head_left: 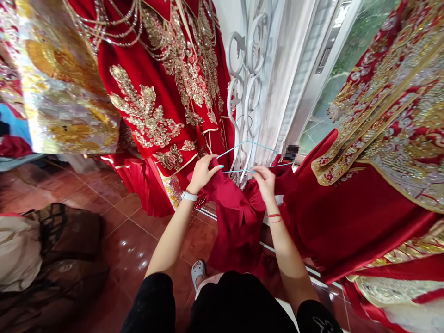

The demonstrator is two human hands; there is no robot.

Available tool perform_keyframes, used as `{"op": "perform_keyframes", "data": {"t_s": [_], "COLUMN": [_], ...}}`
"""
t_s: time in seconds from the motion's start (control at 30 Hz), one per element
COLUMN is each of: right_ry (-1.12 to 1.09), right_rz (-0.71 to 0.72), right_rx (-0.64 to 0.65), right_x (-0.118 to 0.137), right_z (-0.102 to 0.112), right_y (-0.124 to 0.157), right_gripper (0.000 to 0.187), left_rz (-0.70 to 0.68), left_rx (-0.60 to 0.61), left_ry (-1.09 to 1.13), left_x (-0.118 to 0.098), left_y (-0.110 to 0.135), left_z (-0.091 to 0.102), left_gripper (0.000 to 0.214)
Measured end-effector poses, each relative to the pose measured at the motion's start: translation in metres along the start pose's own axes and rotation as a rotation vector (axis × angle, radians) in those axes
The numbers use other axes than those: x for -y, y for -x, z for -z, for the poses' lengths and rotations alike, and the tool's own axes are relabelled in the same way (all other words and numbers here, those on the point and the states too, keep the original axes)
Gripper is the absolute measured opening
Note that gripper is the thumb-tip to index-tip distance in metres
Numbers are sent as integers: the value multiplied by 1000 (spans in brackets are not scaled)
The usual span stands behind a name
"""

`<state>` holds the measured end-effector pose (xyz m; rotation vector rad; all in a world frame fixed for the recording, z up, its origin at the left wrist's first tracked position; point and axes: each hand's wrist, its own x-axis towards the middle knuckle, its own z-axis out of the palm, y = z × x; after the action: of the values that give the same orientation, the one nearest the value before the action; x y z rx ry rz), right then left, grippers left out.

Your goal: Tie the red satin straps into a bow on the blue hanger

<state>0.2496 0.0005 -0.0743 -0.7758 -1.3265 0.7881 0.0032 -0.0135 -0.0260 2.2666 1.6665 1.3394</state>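
Note:
A thin light-blue clothes hanger point(231, 150) carries a dark red dress point(237, 240), which hangs in front of me with a gathered knot at its chest. My left hand point(204, 173) is closed on the dress's fabric at the left end of the hanger, thumb pressed over the cloth. Near the middle of the hanger's lower bar, my right hand point(265, 182) pinches with thumb and forefinger, just above the gathered knot. The fabric partly covers the hanger's left end.
Embroidered red garments point(145, 111) hang at the left, and a beaded red and gold one point(378, 120) at the right. White scrolled metalwork point(237, 64) stands behind the hanger beside a glass door point(360, 51). Brown bags point(69, 231) lie on the tiled floor point(128, 240).

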Motion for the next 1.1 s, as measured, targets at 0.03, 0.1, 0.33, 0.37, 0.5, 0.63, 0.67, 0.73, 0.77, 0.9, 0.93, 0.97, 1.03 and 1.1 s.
{"op": "perform_keyframes", "data": {"t_s": [0.03,0.1,0.33,0.37,0.5,0.63,0.67,0.73,0.77,0.9,0.93,0.97,1.03,1.1], "right_ry": [2,33,189,194,235,256,262,277,283,291,293,296,303,307], "right_rz": [8,17,-169,-184,-186,-141,-134,-138,-145,-147,-138,-130,-120,-113], "right_rx": [-134,-427,-228,-146,-2,-95,-115,-121,-114,-165,-213,-268,-367,-436], "right_x": [-4,-15,-55,-57,-56,-53,-53,-52,-52,-54,-54,-55,-56,-55], "right_z": [22,68,158,161,170,181,183,185,185,182,181,180,177,173], "right_y": [-2,-8,-46,-51,-57,-50,-48,-43,-41,-38,-39,-40,-44,-48], "right_gripper": [11,12,24,24,27,35,36,35,35,34,34,33,31,30], "left_rz": [-31,-52,-206,-178,105,304,326,320,296,276,302,325,350,367], "left_rx": [-72,-241,54,73,89,95,95,171,230,336,320,298,251,211], "left_ry": [9,15,314,359,513,575,599,732,829,1136,1168,1187,1208,1214], "left_x": [-4,-16,-93,-102,-118,-102,-97,-89,-87,-89,-90,-92,-95,-96], "left_y": [6,21,40,35,8,-3,-4,-8,-11,-19,-19,-19,-18,-17], "left_z": [0,-7,-98,-114,-168,-195,-198,-203,-205,-215,-217,-220,-223,-226], "left_gripper": [36,26,26,28,12,17,25,41,46,52,52,51,47,44]}}
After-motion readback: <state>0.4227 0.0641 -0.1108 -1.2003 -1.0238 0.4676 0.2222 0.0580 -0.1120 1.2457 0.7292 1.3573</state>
